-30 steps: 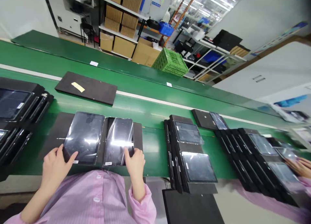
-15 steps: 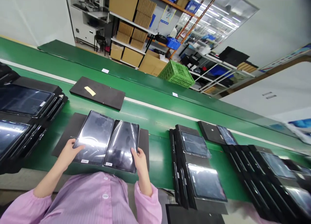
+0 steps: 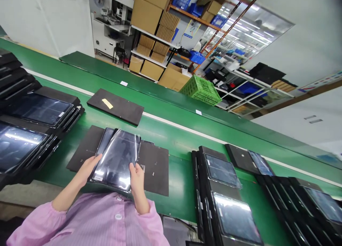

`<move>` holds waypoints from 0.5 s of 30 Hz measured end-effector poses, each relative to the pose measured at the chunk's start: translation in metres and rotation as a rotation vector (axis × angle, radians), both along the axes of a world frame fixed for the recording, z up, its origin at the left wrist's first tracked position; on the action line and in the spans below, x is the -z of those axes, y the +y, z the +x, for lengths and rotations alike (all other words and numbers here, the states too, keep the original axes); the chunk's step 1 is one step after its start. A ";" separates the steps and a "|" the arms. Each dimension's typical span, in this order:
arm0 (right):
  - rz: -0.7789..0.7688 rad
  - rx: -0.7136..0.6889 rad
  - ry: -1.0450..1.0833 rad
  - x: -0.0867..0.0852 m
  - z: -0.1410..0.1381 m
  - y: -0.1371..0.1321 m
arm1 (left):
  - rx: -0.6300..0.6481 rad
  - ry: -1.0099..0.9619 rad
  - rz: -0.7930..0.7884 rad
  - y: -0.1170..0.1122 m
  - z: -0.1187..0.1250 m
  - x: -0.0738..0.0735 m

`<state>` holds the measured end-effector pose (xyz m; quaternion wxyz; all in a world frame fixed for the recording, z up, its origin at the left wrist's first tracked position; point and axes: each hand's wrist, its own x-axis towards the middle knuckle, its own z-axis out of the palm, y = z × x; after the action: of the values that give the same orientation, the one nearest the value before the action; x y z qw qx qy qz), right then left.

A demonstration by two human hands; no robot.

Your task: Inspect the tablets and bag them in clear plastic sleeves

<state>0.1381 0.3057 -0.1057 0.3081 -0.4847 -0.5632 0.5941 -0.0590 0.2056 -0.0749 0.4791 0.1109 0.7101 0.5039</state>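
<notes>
Two dark tablets overlap in front of me: the upper tablet [image 3: 121, 158], under shiny film with a small white label at its lower left corner, covers most of the lower tablet [image 3: 105, 141]. My left hand [image 3: 87, 169] grips their left side, thumb on the front and fingers hidden below. On the right edge of the upper tablet, my right hand [image 3: 137, 178] is closed with its thumb on top. A black foam tray [image 3: 156, 167] lies beneath on the green bench.
To the left, foam trays with tablets [image 3: 40, 109] stand in stacks. More trays with tablets [image 3: 223, 171] stack up at right. Farther back lies a black slab [image 3: 116, 107] with yellow tape, near the white line. A green crate [image 3: 200, 90] stands beyond the bench.
The two tablets were side by side; the right one has slid left over the other. My right hand has moved left with it, uncovering the tray's right part. The camera view has shifted slightly.
</notes>
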 end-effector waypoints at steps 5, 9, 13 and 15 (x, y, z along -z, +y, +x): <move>0.102 -0.015 -0.114 0.000 -0.022 0.011 | -0.002 0.177 -0.079 0.005 0.009 0.006; 0.214 0.046 -0.195 -0.013 -0.018 0.030 | -0.021 0.337 -0.035 0.016 0.012 0.007; 0.253 0.074 -0.149 -0.028 -0.012 0.051 | 0.013 0.374 0.168 0.031 0.007 0.007; 0.254 0.047 -0.065 -0.035 -0.010 0.061 | 0.076 0.349 0.233 0.038 0.002 0.009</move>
<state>0.1284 0.3667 -0.0706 0.3624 -0.4740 -0.6321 0.4944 -0.0568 0.2434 -0.0840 0.3517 0.2777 0.7145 0.5373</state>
